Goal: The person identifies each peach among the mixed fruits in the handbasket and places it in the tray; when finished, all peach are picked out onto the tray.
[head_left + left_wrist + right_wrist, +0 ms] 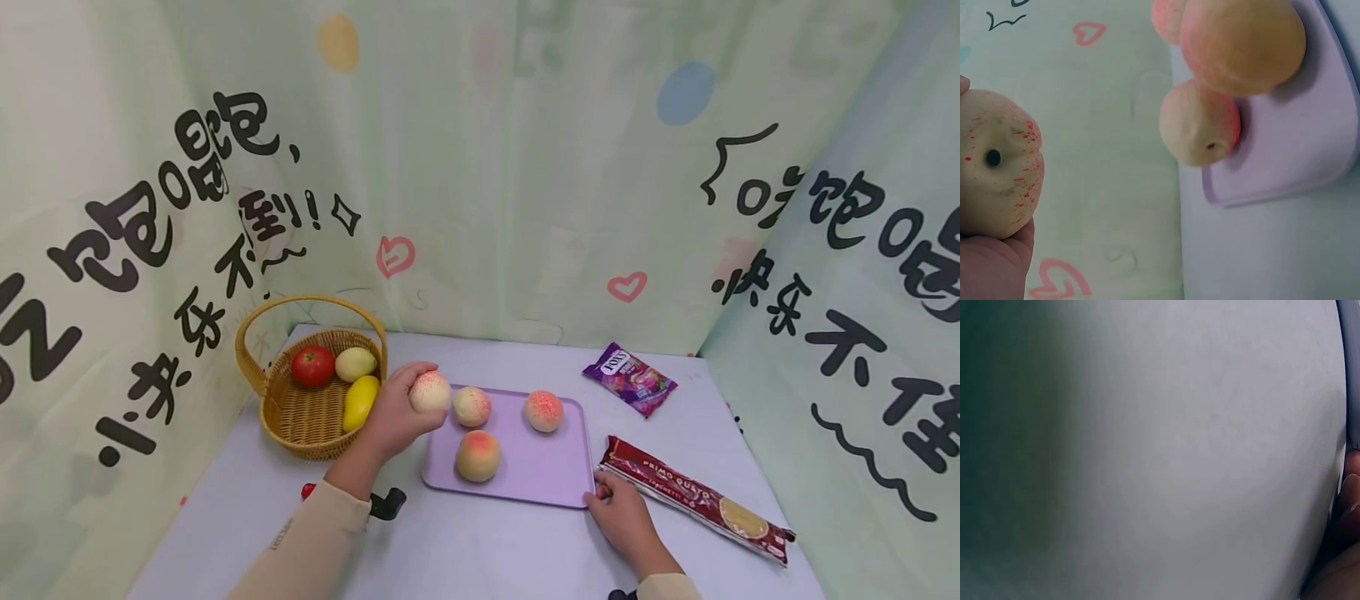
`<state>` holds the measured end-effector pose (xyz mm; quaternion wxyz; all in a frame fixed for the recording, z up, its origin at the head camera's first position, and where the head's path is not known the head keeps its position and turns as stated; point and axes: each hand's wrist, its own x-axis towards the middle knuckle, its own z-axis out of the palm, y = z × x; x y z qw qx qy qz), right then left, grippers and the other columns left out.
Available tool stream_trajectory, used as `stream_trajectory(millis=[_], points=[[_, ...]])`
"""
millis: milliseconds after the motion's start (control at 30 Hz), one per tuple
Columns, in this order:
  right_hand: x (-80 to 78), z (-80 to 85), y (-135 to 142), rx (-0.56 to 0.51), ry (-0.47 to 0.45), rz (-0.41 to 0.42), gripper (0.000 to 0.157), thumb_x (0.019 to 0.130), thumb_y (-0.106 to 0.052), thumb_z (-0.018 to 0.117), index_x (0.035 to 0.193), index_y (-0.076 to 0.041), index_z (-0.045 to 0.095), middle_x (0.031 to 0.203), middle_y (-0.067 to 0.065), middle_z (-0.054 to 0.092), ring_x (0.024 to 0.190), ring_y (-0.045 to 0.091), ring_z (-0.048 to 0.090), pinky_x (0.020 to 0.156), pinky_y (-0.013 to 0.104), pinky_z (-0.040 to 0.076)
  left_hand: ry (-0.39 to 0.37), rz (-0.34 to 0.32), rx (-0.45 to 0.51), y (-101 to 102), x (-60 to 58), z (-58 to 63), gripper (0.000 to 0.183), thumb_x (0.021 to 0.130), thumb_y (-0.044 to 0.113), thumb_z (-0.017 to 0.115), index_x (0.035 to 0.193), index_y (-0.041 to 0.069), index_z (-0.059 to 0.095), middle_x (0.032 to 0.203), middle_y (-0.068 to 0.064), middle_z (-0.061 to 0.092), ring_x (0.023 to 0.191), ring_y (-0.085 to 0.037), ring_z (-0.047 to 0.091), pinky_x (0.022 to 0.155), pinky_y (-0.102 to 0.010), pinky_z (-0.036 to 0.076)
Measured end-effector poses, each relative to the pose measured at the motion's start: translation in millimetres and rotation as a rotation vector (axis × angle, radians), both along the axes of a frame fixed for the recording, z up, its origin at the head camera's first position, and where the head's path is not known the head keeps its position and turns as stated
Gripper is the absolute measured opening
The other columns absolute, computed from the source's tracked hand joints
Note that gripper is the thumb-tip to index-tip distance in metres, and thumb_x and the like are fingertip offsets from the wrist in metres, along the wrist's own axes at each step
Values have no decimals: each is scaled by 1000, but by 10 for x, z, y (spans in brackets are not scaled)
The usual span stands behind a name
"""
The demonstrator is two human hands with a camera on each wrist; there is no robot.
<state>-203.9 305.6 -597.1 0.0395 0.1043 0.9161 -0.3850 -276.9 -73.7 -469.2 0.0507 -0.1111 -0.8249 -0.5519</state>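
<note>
My left hand (pixel 393 417) grips a pale peach with red speckles (pixel 431 392) between fingers and thumb, raised beside the left end of a lilac tray (pixel 536 475). Seen in the left wrist view, the held peach (pixel 1013 194) shows a dark dimple. Three other peaches lie on the tray: a speckled one (pixel 472 407) at the back left, a redder one (pixel 543 411) at the back right, and a yellowish one (pixel 477 456) nearer the front. My right hand (pixel 626 517) holds the tray's right edge near the front corner; its fingers (pixel 1350 487) are partly out of frame.
Left of the tray stands a wicker basket (pixel 307 417) holding a tomato (pixel 312 367), a pale oval fruit (pixel 356 364) and a yellow fruit (pixel 362 402). On the right lie a purple snack bag (pixel 630 379) and a long red spaghetti packet (pixel 697 500). Printed curtains surround the table.
</note>
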Motion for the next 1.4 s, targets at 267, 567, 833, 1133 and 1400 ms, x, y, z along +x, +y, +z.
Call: stream_trajectory(millis=[267, 567, 833, 1133, 1400], points=[[13, 35, -12, 5, -14, -3, 49, 93, -14, 72, 136, 6, 59, 94, 5, 58, 77, 18, 49, 60, 25, 42, -8, -63, 47, 307, 14, -56, 63, 74, 13, 87, 132, 21, 63, 136, -2, 59, 98, -25, 64, 76, -35, 61], [5, 33, -31, -6, -12, -2, 50, 94, -15, 72, 137, 5, 59, 94, 5, 58, 78, 18, 49, 61, 25, 42, -48, -123, 20, 597, 34, -142, 62, 75, 13, 84, 133, 21, 62, 135, 0, 59, 103, -24, 62, 78, -39, 60], [5, 26, -17, -9, -22, -5, 49, 94, -16, 72, 138, 4, 59, 94, 5, 58, 78, 18, 49, 61, 25, 43, -115, -198, 109, 899, 99, -246, 64, 75, 13, 82, 135, 16, 61, 128, -1, 62, 95, -21, 64, 76, -36, 58], [-3, 27, -18, -5, -18, 6, 49, 94, -15, 72, 137, 5, 59, 94, 5, 58, 79, 18, 49, 62, 26, 43, -134, -231, 88, 1200, 191, -380, 64, 75, 14, 83, 134, 19, 62, 125, 2, 64, 91, -15, 63, 73, -31, 56], [2, 42, -13, 3, -19, 13, 48, 94, -15, 71, 137, 4, 60, 94, 5, 58, 79, 18, 49, 64, 26, 44, -135, -235, 47, 1294, 241, -439, 63, 79, 20, 83, 138, 20, 60, 131, 2, 60, 98, -14, 61, 79, -31, 55]])
